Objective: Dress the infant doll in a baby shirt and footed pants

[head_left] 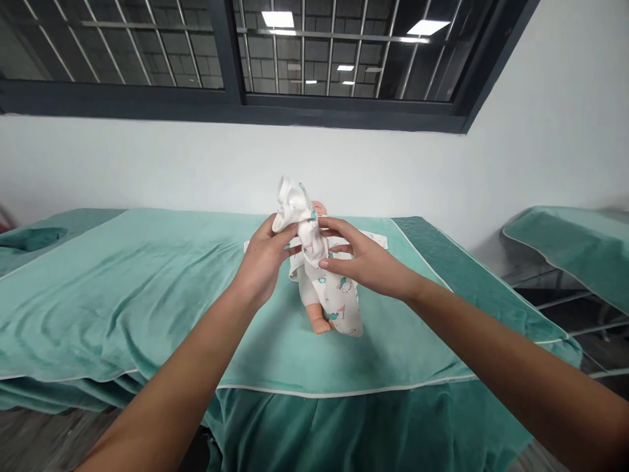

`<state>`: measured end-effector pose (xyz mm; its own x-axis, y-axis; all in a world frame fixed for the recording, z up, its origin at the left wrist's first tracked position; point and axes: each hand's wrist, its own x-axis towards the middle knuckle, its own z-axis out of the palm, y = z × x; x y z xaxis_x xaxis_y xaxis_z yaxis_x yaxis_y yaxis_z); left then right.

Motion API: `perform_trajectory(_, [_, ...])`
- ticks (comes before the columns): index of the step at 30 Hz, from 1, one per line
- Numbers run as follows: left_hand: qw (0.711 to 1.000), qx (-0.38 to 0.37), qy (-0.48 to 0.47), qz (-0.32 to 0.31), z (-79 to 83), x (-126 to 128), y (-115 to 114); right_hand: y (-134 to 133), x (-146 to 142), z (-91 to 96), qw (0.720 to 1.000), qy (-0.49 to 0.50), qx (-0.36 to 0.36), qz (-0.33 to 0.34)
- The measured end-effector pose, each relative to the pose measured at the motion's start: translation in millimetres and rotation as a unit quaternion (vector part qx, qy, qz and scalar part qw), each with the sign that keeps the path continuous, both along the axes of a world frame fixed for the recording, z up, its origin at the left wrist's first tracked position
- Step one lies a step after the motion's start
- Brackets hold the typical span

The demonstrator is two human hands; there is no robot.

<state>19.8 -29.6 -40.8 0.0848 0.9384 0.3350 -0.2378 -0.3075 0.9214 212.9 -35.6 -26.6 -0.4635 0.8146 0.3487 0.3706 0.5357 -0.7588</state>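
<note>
Standing upright mid-bed (147,282), the doll (317,318) is clasped at its chest by the right hand (366,262). The left hand (263,262) pinches the romper (295,200) bunched over its head. The doll seems light and rigid, the cloth soft, so the torso is the best hold.

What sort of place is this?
Probably an infant-care training or massage room. Tables draped in teal towelling, the near table and a second table at right, stand by a bare wall under a barred window. The left hand and right hand hold a baby doll in a printed garment.
</note>
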Motion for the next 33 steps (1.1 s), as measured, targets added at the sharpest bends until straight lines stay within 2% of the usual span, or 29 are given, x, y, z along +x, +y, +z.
perform_trajectory(3, [0.999,0.026,-0.041,-0.010,5.7,-7.2,2.9,4.7,1.2,-9.1,0.996,-0.047,0.038,-0.059])
perform_trajectory(6, [0.996,0.038,-0.080,0.010,6.0,-16.8,7.9,7.9,5.7,-26.8,0.994,-0.060,-0.045,-0.084])
perform_trajectory(8, [0.993,0.028,-0.110,0.021,4.3,-21.7,11.4,8.4,8.1,-42.4,0.988,-0.067,-0.111,-0.078])
perform_trajectory(11, [0.987,0.006,-0.159,0.015,0.8,-24.8,16.2,4.4,7.2,-63.9,0.982,-0.094,-0.146,-0.069])
perform_trajectory(14, [0.980,-0.011,-0.201,0.006,-3.7,-24.6,21.1,-4.2,1.7,-72.2,0.978,-0.118,-0.173,-0.001])
perform_trajectory(16, [0.978,-0.028,-0.205,0.009,-8.1,-23.3,23.9,-8.2,-1.7,-66.7,0.977,-0.110,-0.172,0.058])
perform_trajectory(17, [0.980,-0.039,-0.193,0.012,-10.9,-22.3,24.8,-8.5,-2.7,-60.9,0.982,-0.093,-0.153,0.061])
perform_trajectory(19, [0.987,-0.064,-0.146,0.015,-17.2,-19.1,25.2,-5.3,-3.0,-45.2,0.996,-0.021,-0.084,0.000])
perform_trajectory(22, [0.993,-0.087,-0.078,-0.021,-25.3,-11.7,22.4,4.5,-1.5,-21.6,0.990,0.091,-0.012,-0.110])
perform_trajectory(24, [0.993,-0.092,-0.059,-0.052,-27.7,-6.1,19.8,9.5,-1.8,-11.9,0.988,0.102,-0.005,-0.113])
perform_trajectory(27, [0.992,-0.093,-0.052,-0.068,-26.9,-0.3,18.4,11.9,-5.6,-7.6,0.996,0.047,-0.017,-0.074])
perform_trajectory(30, [0.994,-0.073,-0.069,-0.037,-22.7,-0.9,22.2,13.6,-8.8,-7.5,0.996,0.028,-0.016,-0.079])
perform_trajectory(33, [0.990,-0.057,-0.125,0.043,-13.4,-7.5,27.7,19.0,-8.1,-10.9,0.988,0.079,-0.005,-0.130])
